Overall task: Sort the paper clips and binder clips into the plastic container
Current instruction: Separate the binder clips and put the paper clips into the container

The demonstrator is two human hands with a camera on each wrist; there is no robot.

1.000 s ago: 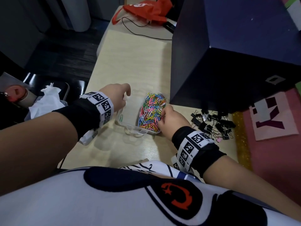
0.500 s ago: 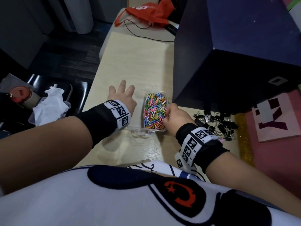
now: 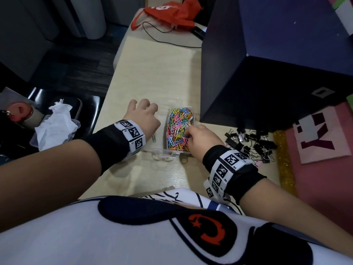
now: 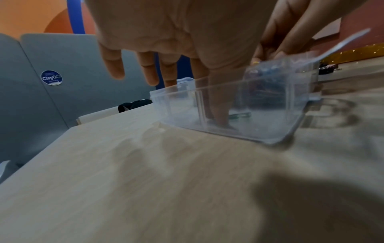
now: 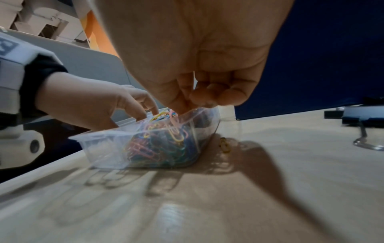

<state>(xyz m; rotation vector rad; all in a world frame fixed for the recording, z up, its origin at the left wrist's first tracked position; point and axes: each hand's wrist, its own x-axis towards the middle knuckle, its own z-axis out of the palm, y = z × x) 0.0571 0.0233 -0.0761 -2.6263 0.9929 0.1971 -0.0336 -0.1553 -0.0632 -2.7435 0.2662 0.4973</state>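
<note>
- Bare skin first: my right hand [image 3: 203, 139] has its fingers curled at the right-hand compartment of the container, thumb and fingertips bunched together over the heap; whether a clip sits between them I cannot tell.
- My left hand [image 3: 143, 117] hangs over the left-hand compartment, fingers loosely spread and pointing down, gripping nothing; the thumb dips inside toward the floor of that compartment.
- The clear plastic container [image 3: 162, 152] stands on the desk [image 3: 152, 69] close to its near edge, between my two hands.
- Coloured paper clips [image 3: 179, 129] fill the right-hand compartment in a heap reaching about to its rim.
- One green clip [image 3: 154, 137] lies in the left-hand compartment, just beside my left wrist.
- A yellow clip [image 5: 225, 145] lies loose on the desk just outside the container's near right corner.
- Black binder clips [image 3: 250, 145] lie piled on the desk to the right of my right wrist, near its right edge.
- A dark blue box [image 3: 277, 60] stands behind them, by the container's far right corner.
</note>
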